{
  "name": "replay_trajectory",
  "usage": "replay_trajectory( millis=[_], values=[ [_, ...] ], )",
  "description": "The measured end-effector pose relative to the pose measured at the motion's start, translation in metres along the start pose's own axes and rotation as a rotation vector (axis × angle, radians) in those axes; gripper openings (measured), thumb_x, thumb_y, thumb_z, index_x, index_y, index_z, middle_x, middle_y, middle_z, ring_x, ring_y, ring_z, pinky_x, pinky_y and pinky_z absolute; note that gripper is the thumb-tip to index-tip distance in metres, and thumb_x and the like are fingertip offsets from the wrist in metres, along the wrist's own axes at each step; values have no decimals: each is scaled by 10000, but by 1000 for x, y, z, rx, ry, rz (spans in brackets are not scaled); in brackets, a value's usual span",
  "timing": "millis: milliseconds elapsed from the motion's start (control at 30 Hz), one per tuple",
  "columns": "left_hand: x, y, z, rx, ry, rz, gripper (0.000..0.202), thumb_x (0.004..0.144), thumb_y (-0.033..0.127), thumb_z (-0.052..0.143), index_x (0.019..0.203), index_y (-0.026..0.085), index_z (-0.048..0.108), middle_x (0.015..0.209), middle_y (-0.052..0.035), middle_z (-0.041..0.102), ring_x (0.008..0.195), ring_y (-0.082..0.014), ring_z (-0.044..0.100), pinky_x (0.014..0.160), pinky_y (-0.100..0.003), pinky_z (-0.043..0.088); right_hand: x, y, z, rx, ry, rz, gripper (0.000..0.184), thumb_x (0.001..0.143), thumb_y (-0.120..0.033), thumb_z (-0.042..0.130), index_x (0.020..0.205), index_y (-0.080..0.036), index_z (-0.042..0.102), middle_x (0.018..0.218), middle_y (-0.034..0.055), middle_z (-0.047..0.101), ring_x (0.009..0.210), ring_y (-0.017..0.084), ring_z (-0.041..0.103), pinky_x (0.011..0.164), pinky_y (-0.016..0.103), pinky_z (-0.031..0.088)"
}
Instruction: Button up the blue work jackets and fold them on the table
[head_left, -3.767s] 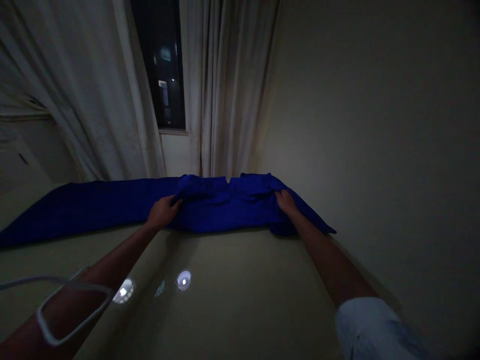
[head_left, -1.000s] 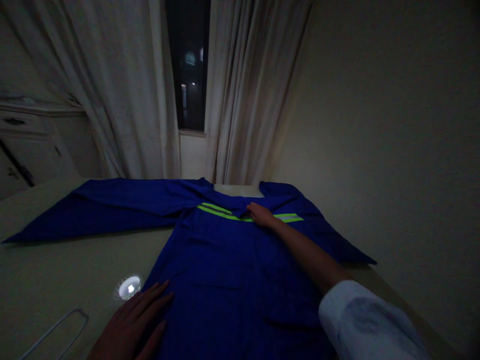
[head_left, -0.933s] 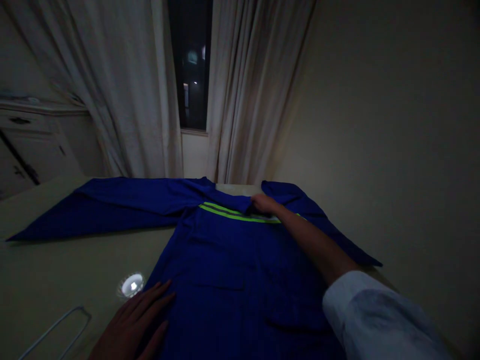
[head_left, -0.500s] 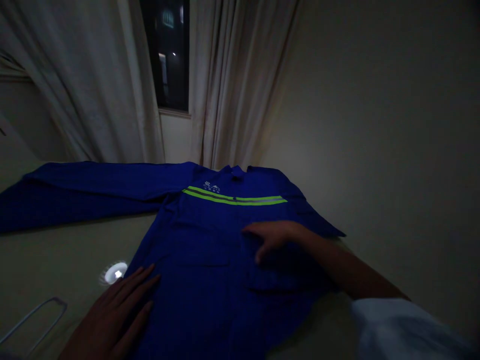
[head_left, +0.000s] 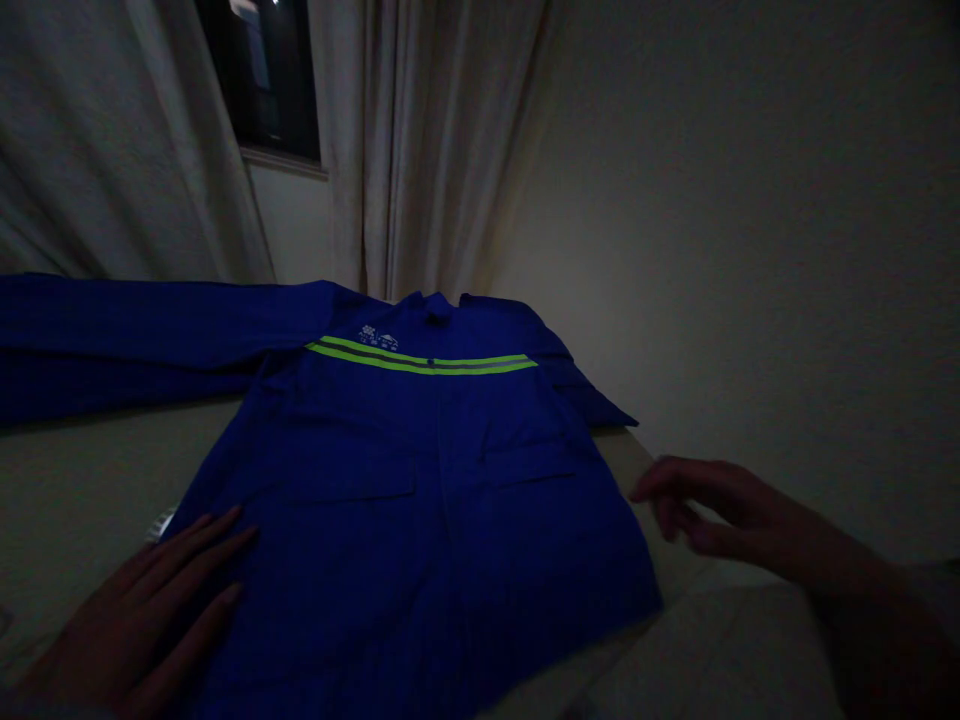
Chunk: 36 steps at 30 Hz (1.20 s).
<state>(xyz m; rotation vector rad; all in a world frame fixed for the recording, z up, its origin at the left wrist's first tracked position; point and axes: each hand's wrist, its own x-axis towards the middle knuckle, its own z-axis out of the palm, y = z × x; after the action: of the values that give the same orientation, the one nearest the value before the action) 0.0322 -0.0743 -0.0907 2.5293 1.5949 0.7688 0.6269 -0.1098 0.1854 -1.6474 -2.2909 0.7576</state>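
A blue work jacket lies spread out front side up, its collar toward the curtains. A yellow-green reflective stripe crosses its chest below a small white logo. One sleeve stretches out to the left; the other lies along the right side, mostly out of sight. My left hand rests flat on the jacket's lower left edge, fingers extended. Just beyond the jacket's right edge, my right hand hovers with bent fingers and the thumb apart, nothing in it.
The jacket lies on a pale surface. A bright, ribbed object peeks out beside my left hand, partly covered. Behind are long curtains, a dark window and a plain wall at the right. The room is dim.
My right hand has moved off the jacket's front to the right, past its edge. The right front now lies flatter and wider. The view has shifted, and the left hand stays on the jacket.
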Motion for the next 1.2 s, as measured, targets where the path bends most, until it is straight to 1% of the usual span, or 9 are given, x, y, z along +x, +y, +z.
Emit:
replay_trajectory(
  millis=[100,200,333,433,533,733,900,1067,1200],
  values=[
    [-5,18,-5,45,-1,15,623,1027,522,419,1628,509,256,1714,93,325,1478,-357,464,1184,-642,412,105,-17,61,-10,-66,-36,353,959,-595,633,1114,-288,711,984,50,732,882,215,695,780,338,537],
    [-17,36,-7,131,-16,30,665,1015,446,429,1646,491,223,1704,25,361,1476,-354,476,1184,-641,410,205,-30,124,-207,22,-22,478,930,-659,648,1093,-211,679,1091,117,739,976,280,705,838,375,529],
    [-29,34,-6,265,-38,100,752,967,447,512,1661,453,222,1683,-42,400,1435,-369,523,1171,-651,390,275,-37,174,-378,101,109,543,964,-660,562,1214,-181,612,1190,191,726,1047,366,716,851,436,534],
    [-23,23,-4,322,-39,113,627,946,528,523,1564,444,464,1594,-65,532,1328,-382,615,1063,-631,485,272,-28,179,-363,113,121,356,1002,-407,533,1293,-204,558,1195,160,736,1052,334,725,858,406,520],
    [4,32,-8,394,-124,59,442,962,562,457,1268,412,737,1308,-87,739,1058,-366,731,838,-564,578,243,-12,172,-261,132,111,457,976,-268,545,1426,-250,467,1157,92,749,1017,278,728,866,356,500],
    [129,132,-16,293,-321,247,314,983,259,459,1082,261,757,1242,-132,723,1062,-320,686,817,-436,547,200,7,181,-127,284,-136,226,1028,-229,524,1186,-257,682,1181,71,670,1132,230,630,984,376,438],
    [221,177,17,171,-420,288,305,933,46,440,990,181,708,982,-113,700,892,-253,674,749,-358,503,198,9,194,-122,343,-100,340,883,-467,784,1088,-224,664,1141,75,621,1125,265,587,967,413,419],
    [229,163,62,-201,-309,281,389,871,0,466,1117,209,684,1104,-81,693,1018,-245,621,904,-380,482,192,9,191,-111,336,-120,228,934,-181,675,1150,-254,683,1197,69,580,1188,249,554,975,417,362],
    [220,151,75,-483,-302,264,292,938,75,456,1036,220,689,1086,-68,697,1000,-232,606,919,-384,466,188,6,191,-109,329,-227,319,894,-23,580,1115,-227,685,1159,70,590,1150,226,568,953,378,377]
  ],
)
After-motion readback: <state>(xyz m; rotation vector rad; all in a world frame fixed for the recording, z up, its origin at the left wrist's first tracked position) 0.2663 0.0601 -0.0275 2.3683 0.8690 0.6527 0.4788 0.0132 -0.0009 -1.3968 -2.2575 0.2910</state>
